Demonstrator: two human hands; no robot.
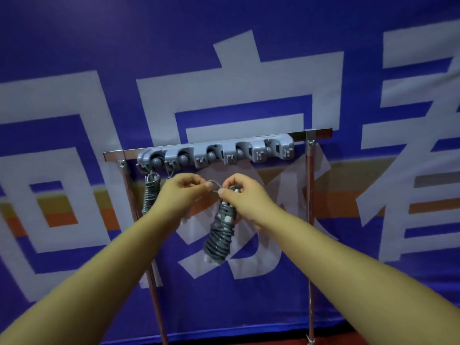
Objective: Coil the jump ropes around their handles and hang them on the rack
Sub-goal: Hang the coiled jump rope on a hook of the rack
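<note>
A grey jump rope (220, 235), coiled tightly around its handles, dangles in front of me below the rack. My right hand (245, 199) grips the top of this bundle. My left hand (181, 192) pinches a small loop of the same rope that sticks out at the top, between the two hands. The grey plastic rack (258, 153), with several clips and hooks, is fixed to a metal bar just above my hands. Another coiled jump rope (150, 192) hangs from the leftmost hook. Part of something behind my left hand is hidden.
The metal bar rests on two upright chrome legs (309, 220), one at each side. Behind stands a blue banner (74, 58) with large white characters and orange stripes. A strip of red floor shows at the bottom right.
</note>
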